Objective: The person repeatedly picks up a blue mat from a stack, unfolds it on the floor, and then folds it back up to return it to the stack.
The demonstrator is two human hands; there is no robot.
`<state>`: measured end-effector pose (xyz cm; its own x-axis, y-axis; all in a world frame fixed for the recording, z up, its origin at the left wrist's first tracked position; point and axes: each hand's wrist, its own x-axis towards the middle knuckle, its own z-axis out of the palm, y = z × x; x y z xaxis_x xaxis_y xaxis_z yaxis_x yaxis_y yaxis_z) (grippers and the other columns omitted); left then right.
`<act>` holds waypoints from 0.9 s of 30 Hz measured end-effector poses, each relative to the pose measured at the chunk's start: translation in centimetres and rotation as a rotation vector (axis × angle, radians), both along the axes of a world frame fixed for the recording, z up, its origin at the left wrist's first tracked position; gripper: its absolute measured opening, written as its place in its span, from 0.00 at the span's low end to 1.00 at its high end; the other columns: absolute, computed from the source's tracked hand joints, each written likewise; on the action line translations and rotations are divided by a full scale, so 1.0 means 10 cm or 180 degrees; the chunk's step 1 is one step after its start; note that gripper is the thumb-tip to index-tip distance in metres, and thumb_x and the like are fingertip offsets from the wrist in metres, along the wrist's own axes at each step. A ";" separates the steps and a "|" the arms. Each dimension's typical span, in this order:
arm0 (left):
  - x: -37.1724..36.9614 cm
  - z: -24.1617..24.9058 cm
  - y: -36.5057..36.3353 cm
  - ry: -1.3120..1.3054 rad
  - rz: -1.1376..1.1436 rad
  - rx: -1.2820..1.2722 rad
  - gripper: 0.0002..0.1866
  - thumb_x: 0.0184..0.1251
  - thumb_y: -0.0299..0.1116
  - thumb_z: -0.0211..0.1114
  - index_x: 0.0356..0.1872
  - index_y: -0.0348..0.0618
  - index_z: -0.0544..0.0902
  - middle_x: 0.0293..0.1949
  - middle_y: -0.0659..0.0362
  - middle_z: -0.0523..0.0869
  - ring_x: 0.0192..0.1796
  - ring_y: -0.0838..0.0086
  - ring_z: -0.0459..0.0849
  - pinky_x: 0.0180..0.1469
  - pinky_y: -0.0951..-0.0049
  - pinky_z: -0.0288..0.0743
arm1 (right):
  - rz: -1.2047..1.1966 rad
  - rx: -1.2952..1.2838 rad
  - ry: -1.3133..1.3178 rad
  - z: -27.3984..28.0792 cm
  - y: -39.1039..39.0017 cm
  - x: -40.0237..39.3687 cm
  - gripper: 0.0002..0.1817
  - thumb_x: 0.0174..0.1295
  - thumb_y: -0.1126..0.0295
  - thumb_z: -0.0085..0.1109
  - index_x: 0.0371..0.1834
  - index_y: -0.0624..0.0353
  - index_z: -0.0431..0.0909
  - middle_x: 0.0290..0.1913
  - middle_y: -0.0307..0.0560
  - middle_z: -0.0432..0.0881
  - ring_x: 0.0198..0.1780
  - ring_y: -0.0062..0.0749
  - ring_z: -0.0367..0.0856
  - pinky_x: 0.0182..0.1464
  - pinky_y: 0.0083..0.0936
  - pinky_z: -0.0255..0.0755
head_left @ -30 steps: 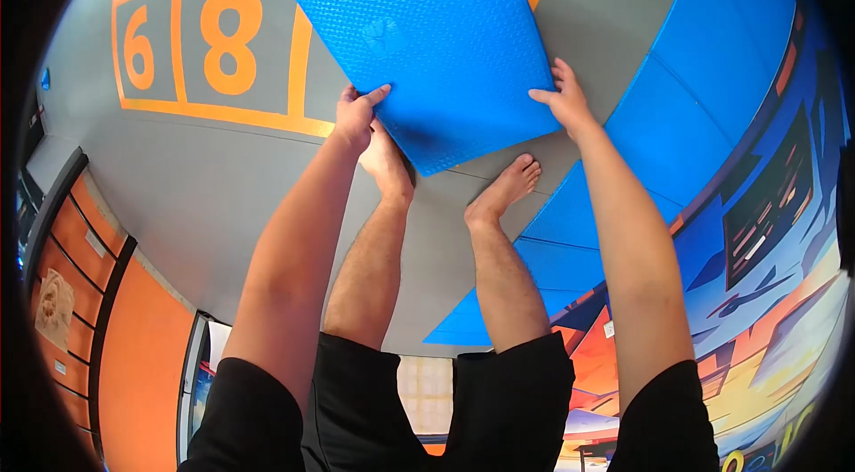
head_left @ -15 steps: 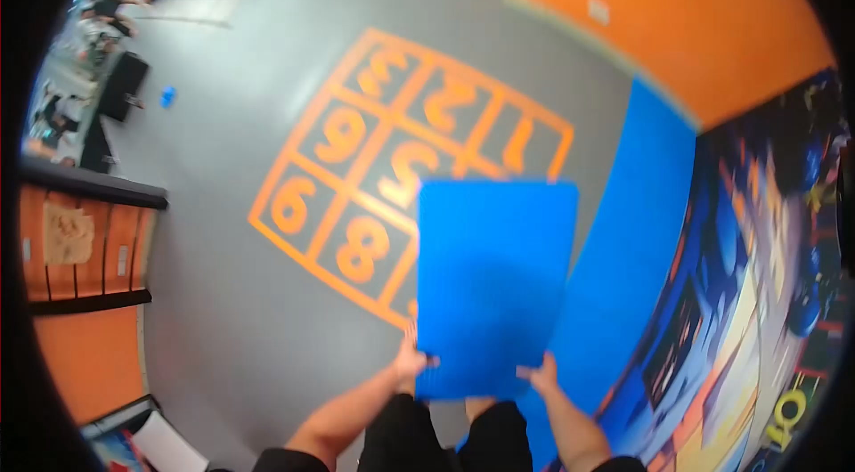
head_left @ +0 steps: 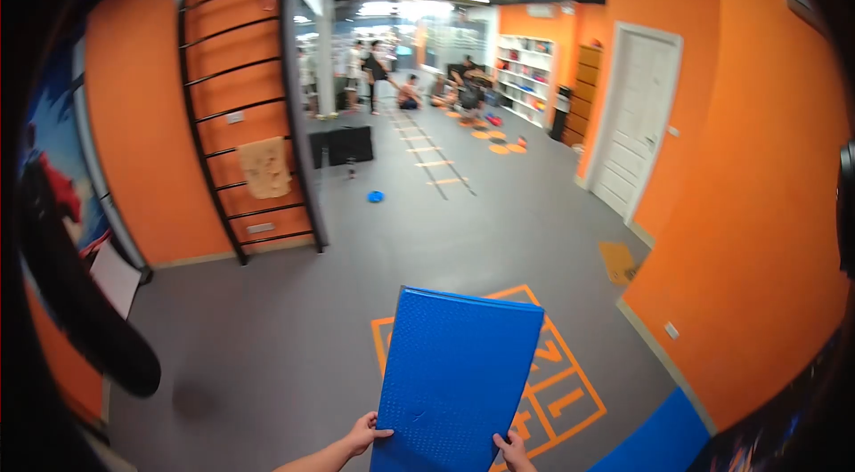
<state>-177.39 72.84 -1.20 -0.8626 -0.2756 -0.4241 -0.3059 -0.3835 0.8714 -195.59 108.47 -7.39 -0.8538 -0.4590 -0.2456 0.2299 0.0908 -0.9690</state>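
Observation:
A blue foam mat [head_left: 454,374], rectangular with a textured face and a seam along its top edge, is held up in front of me. My left hand [head_left: 362,435] grips its left edge, thumb on the near face. On the right edge my right hand [head_left: 512,451] has the same kind of grip, with its thumb across the face. The mat is tilted and hides part of the orange number grid [head_left: 574,401] on the floor behind it. Its lower end runs out of view.
A black wall ladder [head_left: 236,116] carries a tan cloth [head_left: 264,167]. A black punching bag [head_left: 85,294] hangs at left. Ahead are a blue object [head_left: 376,197], a floor agility ladder [head_left: 429,151] and several people. A white door [head_left: 632,120] and blue flooring [head_left: 655,441] are at right.
My view has lifted and turned left, from the floor grid to the length of the room. Both hands still hold the mat, which now appears lower in view.

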 end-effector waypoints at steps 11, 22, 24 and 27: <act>2.48 0.15 0.41 0.0140 0.2978 0.0424 0.06 0.66 0.21 0.65 0.42 0.35 0.80 0.37 0.55 0.85 0.39 0.69 0.83 0.47 0.65 0.80 | 0.0716 -0.0083 -0.0117 0.68 -1.32 1.13 0.16 0.70 0.66 0.55 0.53 0.67 0.79 0.49 0.46 0.83 0.53 0.31 0.77 0.57 0.29 0.71; 5.52 0.32 0.17 0.1282 0.4215 0.0218 0.24 0.64 0.17 0.64 0.61 0.36 0.71 0.51 0.53 0.82 0.52 0.69 0.81 0.58 0.67 0.75 | 0.2258 -0.0786 -0.0480 1.26 -3.27 3.77 0.20 0.63 0.74 0.64 0.58 0.66 0.74 0.49 0.46 0.83 0.49 0.29 0.79 0.54 0.28 0.73; 6.02 0.28 0.10 0.0958 0.4218 -0.0291 0.31 0.64 0.16 0.62 0.69 0.38 0.64 0.57 0.53 0.79 0.58 0.67 0.79 0.62 0.64 0.73 | 0.2578 -0.0968 -0.0609 1.16 -3.63 4.28 0.23 0.60 0.78 0.66 0.59 0.67 0.72 0.47 0.45 0.83 0.45 0.27 0.81 0.51 0.26 0.75; 6.72 0.19 0.02 0.0891 0.4514 -0.0248 0.33 0.64 0.16 0.62 0.70 0.38 0.62 0.58 0.52 0.79 0.58 0.66 0.79 0.62 0.63 0.73 | 0.2841 -0.0607 -0.0203 1.12 -4.10 5.06 0.20 0.60 0.78 0.66 0.56 0.67 0.74 0.42 0.44 0.84 0.41 0.25 0.81 0.48 0.24 0.75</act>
